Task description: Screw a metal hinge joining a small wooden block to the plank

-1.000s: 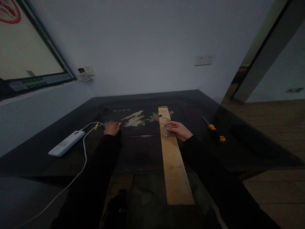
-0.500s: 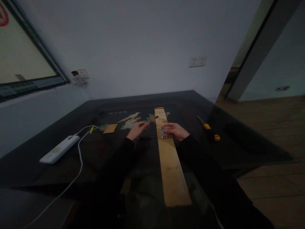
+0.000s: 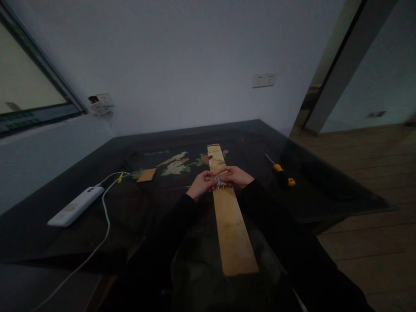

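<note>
Between my two hands is a small silvery metal plate [image 3: 220,180] with thin prongs or screws sticking out on the near side. My left hand [image 3: 202,183] pinches its left edge with closed fingers. On the other side, my right hand [image 3: 238,177] is closed on the plate, thumb and forefinger together. Both hands are over a long, narrow wooden board [image 3: 232,225], which lies lengthwise and reaches past the table's near edge. Whether the plate touches the board cannot be made out, and the fingers cover part of it.
A screwdriver [image 3: 283,174] with a yellow and black handle lies to the right on the dark table [image 3: 182,136]. Leftward are a small square wooden piece [image 3: 147,175] and a white power strip [image 3: 76,206], whose cable [image 3: 108,223] hangs over the front edge.
My left hand has moved right and taken hold of the metal plate, which my right hand was holding alone. The camera view has shifted slightly.
</note>
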`<action>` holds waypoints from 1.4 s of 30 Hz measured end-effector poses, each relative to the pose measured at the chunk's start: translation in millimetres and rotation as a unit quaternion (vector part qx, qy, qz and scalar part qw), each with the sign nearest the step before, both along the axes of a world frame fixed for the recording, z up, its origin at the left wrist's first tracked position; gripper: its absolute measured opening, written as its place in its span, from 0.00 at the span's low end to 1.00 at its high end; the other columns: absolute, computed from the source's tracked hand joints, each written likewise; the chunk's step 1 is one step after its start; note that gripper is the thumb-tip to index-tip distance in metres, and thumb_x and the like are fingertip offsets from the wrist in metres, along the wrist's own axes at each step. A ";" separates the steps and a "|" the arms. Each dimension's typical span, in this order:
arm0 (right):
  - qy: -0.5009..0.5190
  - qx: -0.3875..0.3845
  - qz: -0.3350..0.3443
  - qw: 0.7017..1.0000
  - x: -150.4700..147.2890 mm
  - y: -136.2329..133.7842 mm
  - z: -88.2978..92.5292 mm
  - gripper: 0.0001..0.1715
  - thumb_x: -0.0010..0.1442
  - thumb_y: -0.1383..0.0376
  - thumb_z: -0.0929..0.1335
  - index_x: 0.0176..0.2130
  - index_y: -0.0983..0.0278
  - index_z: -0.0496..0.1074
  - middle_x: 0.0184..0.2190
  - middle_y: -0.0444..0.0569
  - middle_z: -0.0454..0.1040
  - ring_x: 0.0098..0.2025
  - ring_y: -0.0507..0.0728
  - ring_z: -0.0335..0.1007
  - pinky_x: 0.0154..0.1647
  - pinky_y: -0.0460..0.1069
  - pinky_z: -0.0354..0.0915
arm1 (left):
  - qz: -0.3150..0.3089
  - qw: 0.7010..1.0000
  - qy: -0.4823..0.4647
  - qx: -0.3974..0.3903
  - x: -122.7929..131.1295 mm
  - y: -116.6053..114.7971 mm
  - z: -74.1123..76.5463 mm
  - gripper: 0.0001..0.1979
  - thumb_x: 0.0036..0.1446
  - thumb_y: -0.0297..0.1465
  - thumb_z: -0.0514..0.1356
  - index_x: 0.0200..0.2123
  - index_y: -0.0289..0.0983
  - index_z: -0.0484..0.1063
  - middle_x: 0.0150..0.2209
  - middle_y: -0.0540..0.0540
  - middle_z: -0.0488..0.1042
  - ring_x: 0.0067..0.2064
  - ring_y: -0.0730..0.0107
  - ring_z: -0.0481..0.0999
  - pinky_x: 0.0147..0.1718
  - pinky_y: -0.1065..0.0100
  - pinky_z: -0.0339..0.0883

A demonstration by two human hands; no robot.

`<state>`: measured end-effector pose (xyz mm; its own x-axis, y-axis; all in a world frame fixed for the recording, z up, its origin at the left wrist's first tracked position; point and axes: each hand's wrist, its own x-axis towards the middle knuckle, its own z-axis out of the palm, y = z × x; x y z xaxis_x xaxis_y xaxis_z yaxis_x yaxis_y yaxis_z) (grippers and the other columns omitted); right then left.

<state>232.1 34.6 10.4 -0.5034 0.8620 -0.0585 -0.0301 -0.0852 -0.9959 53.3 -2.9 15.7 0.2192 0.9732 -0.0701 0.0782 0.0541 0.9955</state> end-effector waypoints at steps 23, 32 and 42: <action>-0.069 0.013 0.010 0.997 0.8 1.7 0.4 0.16 0.44 0.67 0.74 0.35 0.67 0.70 0.14 0.41 0.72 0.15 0.49 0.67 0.15 0.42 0.64 | 0.003 1.000 -0.016 -0.014 1.1 2.9 -7.7 0.14 0.46 0.28 0.68 0.35 0.32 0.67 0.19 0.51 0.73 0.19 0.75 0.72 0.22 0.73 0.67; -0.052 -0.014 0.024 0.998 1.0 -1.0 2.2 0.18 0.43 0.66 0.75 0.35 0.67 0.69 0.14 0.42 0.72 0.14 0.49 0.67 0.15 0.42 0.65 | 0.007 1.000 -0.011 -0.011 0.3 1.7 -6.2 0.11 0.46 0.29 0.68 0.30 0.33 0.68 0.19 0.51 0.73 0.19 0.76 0.71 0.22 0.74 0.66; -0.036 -0.039 0.024 0.998 3.0 -2.7 4.8 0.20 0.42 0.68 0.76 0.36 0.67 0.68 0.18 0.44 0.75 0.18 0.51 0.70 0.18 0.44 0.68 | 0.010 1.000 -0.018 -0.002 1.1 -0.7 -3.3 0.12 0.46 0.30 0.69 0.30 0.34 0.68 0.21 0.50 0.74 0.19 0.77 0.71 0.22 0.75 0.66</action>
<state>235.1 31.9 15.2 -0.5362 0.8285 -0.1617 0.0479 -0.1613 -0.9857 54.3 -3.6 12.4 0.2016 0.9771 -0.0673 0.0414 0.0602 0.9973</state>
